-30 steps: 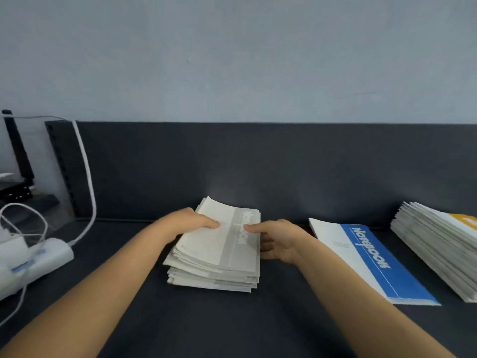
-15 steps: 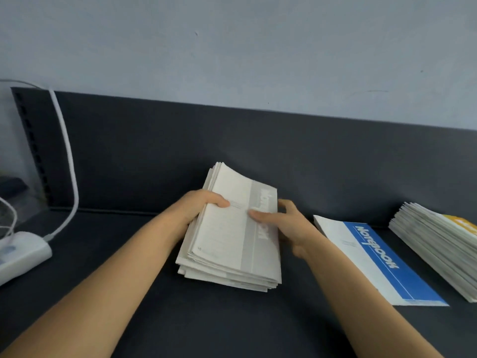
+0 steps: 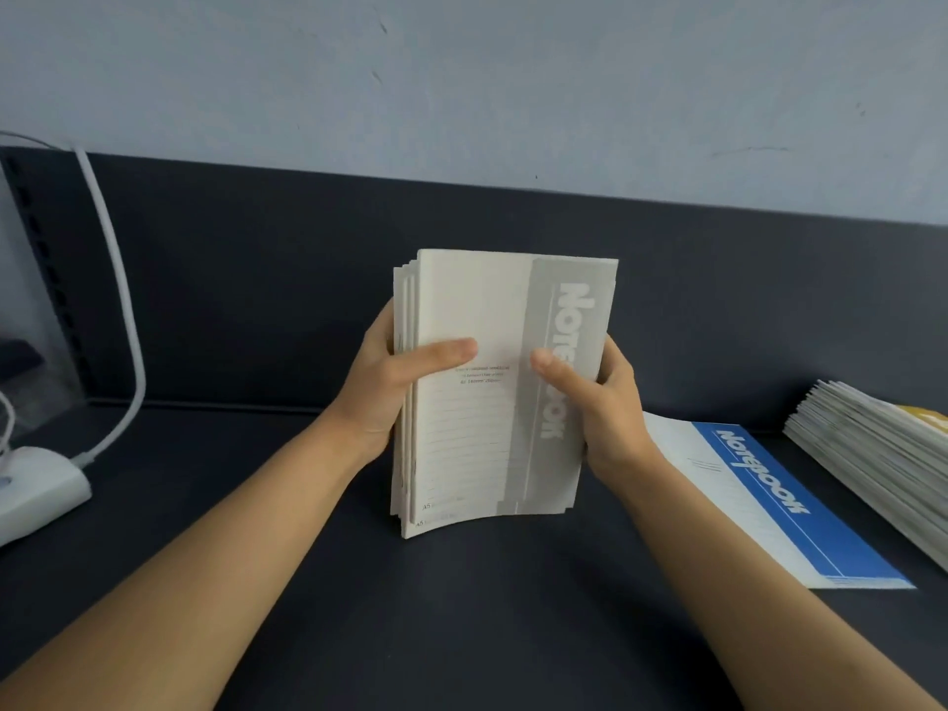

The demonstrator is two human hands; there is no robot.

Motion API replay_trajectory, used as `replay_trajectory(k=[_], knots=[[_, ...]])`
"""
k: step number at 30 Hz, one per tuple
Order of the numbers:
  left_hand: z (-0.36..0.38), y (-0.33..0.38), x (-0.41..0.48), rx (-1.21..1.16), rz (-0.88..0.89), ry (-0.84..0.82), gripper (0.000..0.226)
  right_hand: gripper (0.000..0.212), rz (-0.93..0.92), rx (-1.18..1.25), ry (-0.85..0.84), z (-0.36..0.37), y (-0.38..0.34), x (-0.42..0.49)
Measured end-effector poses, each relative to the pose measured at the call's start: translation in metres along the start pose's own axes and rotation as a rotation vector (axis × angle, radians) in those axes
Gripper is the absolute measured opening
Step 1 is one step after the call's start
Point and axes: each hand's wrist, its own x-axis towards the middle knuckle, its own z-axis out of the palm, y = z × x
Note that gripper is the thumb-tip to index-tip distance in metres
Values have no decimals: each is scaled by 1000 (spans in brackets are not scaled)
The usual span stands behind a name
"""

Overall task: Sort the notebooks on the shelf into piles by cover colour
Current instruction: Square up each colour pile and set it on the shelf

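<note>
A stack of grey-covered notebooks [image 3: 477,443] stands upright on its lower edge on the dark shelf [image 3: 461,608], cover facing me. My left hand [image 3: 390,387] grips its left side, thumb across the cover. My right hand [image 3: 600,402] grips its right side, thumb on the grey "Notebook" strip. A blue-covered notebook [image 3: 769,500] lies flat to the right. Further right sits a slanted pile of notebooks [image 3: 872,449] with a yellow cover on top.
The shelf's dark back panel [image 3: 256,279] rises behind the stack, a pale wall above it. At the left, a white cable [image 3: 120,300] curves down to a white power strip [image 3: 36,490].
Both hands have lifted the grey stack from lying flat and tipped it upright onto its lower edge. The view has shifted slightly to the right.
</note>
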Motion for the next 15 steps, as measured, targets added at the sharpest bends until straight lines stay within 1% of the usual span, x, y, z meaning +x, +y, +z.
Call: replay_trajectory(k=[2, 5, 7, 10, 12, 15], knots=[[4, -1, -1, -57, 14, 45, 79, 41, 31, 38, -22, 0, 0, -1], [16, -11, -4, -136, 49, 93, 76, 31, 64, 43, -74, 3, 9, -3], [19, -17, -6, -137, 43, 115, 75, 32, 55, 25, -75, 6, 12, -3], [17, -19, -8, -108, 30, 106, 76, 41, 8, -10, -27, 6, 11, -4], [17, -18, -6, -86, 63, 97, 73, 43, -40, -22, 13, 4, 12, -4], [15, -15, -2, -40, 112, 36, 70, 43, -77, -19, 11, 3, 12, -3]])
